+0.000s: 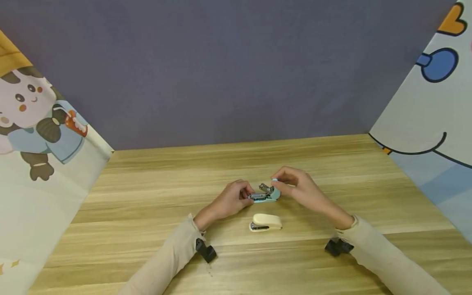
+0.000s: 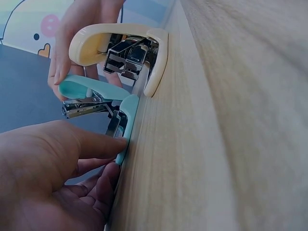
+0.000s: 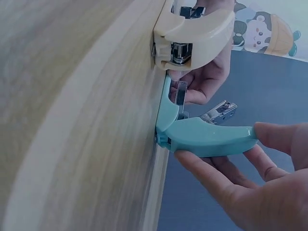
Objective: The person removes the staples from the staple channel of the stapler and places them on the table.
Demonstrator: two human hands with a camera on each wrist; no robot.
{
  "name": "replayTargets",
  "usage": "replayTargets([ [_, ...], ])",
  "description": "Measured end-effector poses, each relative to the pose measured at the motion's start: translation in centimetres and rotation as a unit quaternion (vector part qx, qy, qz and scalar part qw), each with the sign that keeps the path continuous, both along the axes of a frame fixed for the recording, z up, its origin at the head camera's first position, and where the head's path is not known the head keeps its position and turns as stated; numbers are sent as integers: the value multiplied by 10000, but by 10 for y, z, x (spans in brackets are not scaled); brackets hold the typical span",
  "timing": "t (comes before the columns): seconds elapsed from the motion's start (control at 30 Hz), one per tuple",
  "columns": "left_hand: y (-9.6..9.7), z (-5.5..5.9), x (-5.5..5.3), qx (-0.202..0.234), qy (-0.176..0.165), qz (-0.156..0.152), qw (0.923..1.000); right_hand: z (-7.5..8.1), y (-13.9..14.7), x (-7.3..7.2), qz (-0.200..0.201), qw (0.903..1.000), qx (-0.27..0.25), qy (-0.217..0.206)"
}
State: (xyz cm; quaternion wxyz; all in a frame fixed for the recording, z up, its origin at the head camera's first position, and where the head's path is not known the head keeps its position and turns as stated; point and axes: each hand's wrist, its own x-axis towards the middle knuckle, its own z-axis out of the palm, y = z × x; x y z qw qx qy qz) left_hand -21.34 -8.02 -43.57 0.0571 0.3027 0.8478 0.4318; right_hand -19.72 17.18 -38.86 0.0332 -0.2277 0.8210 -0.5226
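A mint-green stapler [image 1: 275, 194] sits on the wooden table with its top cover swung up and its metal parts exposed. My left hand [image 1: 233, 198] pinches the front end of its base between thumb and fingers. At the raised cover, my right hand [image 1: 300, 187] grips the tip with thumb and fingers. In the right wrist view the mint-green stapler [image 3: 211, 137] stands wide apart, its metal arm sticking up between base and cover. A cream stapler [image 1: 267, 220] lies nearer to me on the table, touched by neither hand.
The wooden table [image 1: 166, 176] meets a dark grey-blue wall [image 1: 236, 82] at the back. Cartoon-printed panels stand on the left [image 1: 92, 164] and right [image 1: 416, 123]. A black wrist camera [image 1: 205, 250] is strapped at the left sleeve, another black camera [image 1: 338, 247] at the right.
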Motion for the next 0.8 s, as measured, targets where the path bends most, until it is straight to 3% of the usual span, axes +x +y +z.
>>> replayTargets([
  [0.27,2,4,2,-124,-166,63,9998,-5,9,-2,237,9883,-1051,-1076],
  [0.33,3,4,2,-161,-189,71,9997,-4,11,-2,150,9916,-892,-926],
  [0.43,4,4,1,-220,-212,81,9995,0,12,-1,-141,9988,-294,-369],
  [0.53,5,4,1,-241,-209,81,9995,4,13,1,-426,9989,208,42],
  [0.63,5,4,1,-242,-222,103,9994,4,14,1,-390,9989,239,79],
  [0.8,3,4,2,-209,-205,107,9995,-4,24,-2,-10,9998,-42,172],
])
